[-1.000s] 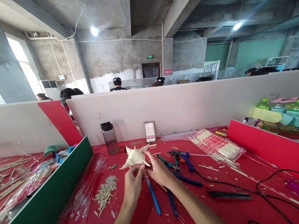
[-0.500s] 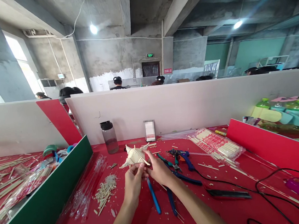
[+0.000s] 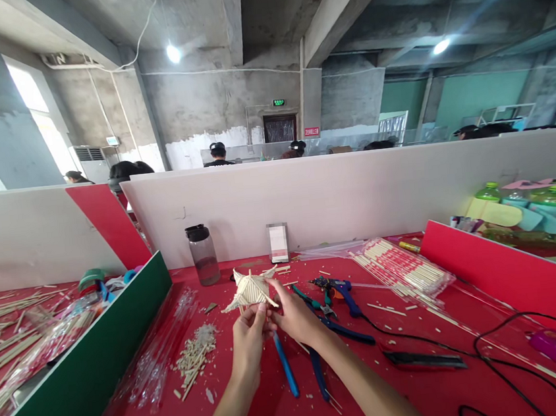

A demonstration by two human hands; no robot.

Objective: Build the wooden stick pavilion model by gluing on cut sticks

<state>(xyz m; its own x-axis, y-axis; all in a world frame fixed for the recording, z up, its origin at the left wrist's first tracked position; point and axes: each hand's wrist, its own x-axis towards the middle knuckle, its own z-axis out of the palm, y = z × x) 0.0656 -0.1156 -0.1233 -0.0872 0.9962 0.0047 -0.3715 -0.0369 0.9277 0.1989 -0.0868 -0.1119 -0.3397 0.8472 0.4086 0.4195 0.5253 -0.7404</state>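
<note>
Both hands hold up a small pavilion-like roof model [image 3: 251, 288] built of pale wooden sticks, its corners flaring upward. My left hand [image 3: 249, 329] pinches its near lower edge between thumb and fingers. My right hand [image 3: 289, 309] grips the near right side, index finger stretched along the right corner. The underside of the model is hidden by the fingers. Just below the hands lies a blue pen-like tool [image 3: 285, 366]. Beside my right forearm are blue-handled pliers [image 3: 318, 376], partly covered, and green-handled cutters [image 3: 326, 309].
A glue gun [image 3: 344, 294] trails a black cable to the right. Bundled wooden sticks [image 3: 408, 270] lie behind it. Stick offcuts [image 3: 197, 359] are heaped at left near clear wrappers [image 3: 159, 359]. A water bottle [image 3: 204, 259] stands by the white partition [image 3: 356, 193]. Green [image 3: 90, 360] and red [image 3: 508, 270] boards flank the table.
</note>
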